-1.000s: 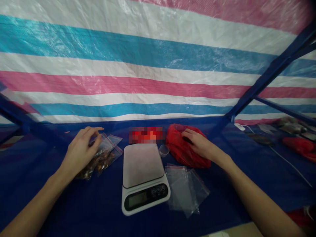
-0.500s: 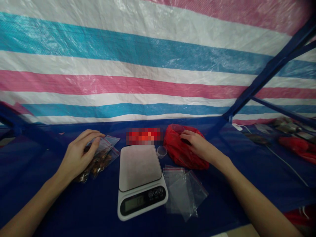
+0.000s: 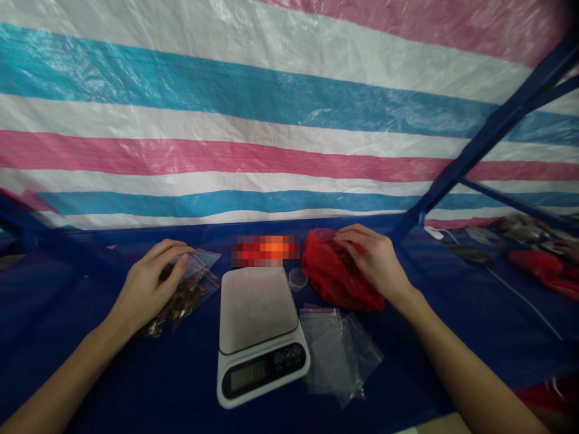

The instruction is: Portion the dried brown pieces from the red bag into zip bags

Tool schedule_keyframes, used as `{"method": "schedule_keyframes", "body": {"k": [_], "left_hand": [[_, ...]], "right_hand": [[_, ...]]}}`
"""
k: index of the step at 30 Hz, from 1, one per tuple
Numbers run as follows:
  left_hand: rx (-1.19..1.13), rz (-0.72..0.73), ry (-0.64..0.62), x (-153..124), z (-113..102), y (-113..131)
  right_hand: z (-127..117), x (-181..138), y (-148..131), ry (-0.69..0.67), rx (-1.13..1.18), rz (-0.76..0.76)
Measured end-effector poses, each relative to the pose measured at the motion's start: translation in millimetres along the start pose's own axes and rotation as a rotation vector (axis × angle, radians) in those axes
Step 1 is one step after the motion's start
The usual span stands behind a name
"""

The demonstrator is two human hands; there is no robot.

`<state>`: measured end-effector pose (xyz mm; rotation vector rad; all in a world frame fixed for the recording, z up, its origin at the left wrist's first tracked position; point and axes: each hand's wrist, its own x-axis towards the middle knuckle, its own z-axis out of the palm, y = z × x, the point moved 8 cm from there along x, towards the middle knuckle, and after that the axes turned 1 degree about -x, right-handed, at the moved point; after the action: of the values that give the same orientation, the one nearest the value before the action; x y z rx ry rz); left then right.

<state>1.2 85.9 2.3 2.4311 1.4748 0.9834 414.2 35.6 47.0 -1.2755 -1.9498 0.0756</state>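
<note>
My left hand (image 3: pixel 154 283) is curled over some clear zip bags (image 3: pixel 194 295) filled with small brown pieces, thumb and fingertips nearly meeting at a bag's upper edge. On the right, my right hand (image 3: pixel 375 253) is at the mouth of a red plastic bag (image 3: pixel 328 274), its fingers bent together at the rim. Brown pieces show inside that bag; what the fingertips pinch is partly hidden. Between the hands stands a white kitchen scale (image 3: pixel 260 313) with a bare platform and a dim display.
A small clear cup (image 3: pixel 298 279) sits between scale and red bag. Flat clear zip bags (image 3: pixel 337 355) lie right of the scale. A blurred red object (image 3: pixel 265 251) is behind it. A white cable (image 3: pixel 525 295) crosses the blue table (image 3: pixel 172 386); a blue metal frame (image 3: pixel 488 138) rises at right.
My right hand has lifted and shifted slightly right, from inside the red bag to its rim, exposing more of the brown contents. My left hand stays almost still.
</note>
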Motion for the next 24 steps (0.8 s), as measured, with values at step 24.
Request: {"method": "schedule_keyframes", "body": {"k": [24], "left_hand": [[-0.013,0.04,0.021,0,4,1]], "right_hand": [[71,-15,-39,-0.05,0.52,0.168]]}}
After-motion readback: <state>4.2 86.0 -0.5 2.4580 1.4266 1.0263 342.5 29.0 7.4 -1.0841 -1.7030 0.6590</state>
